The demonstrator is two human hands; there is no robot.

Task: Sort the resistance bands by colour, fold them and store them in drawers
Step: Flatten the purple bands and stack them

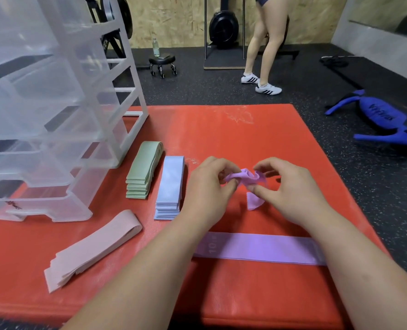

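Observation:
Both my hands hold a crumpled purple band (pixel 250 181) above the red mat (pixel 233 129). My left hand (pixel 208 184) pinches its left end, and my right hand (pixel 290 186) pinches its right part while a loose end hangs down. A second purple band (pixel 259 248) lies flat across the mat under my forearms. Left of my hands sit a stack of light blue bands (pixel 170 186), a stack of green bands (pixel 144 167) and a pile of pink bands (pixel 90 251). The clear plastic drawer unit (pixel 50 110) stands at the mat's left side, with its drawers pushed in.
Beyond the mat's far edge is black rubber floor, where a person (pixel 266 44) stands. A blue weight bag (pixel 383 117) lies to the right. A small wheeled stool (pixel 162 64) with a bottle on it stands farther back, near gym machines.

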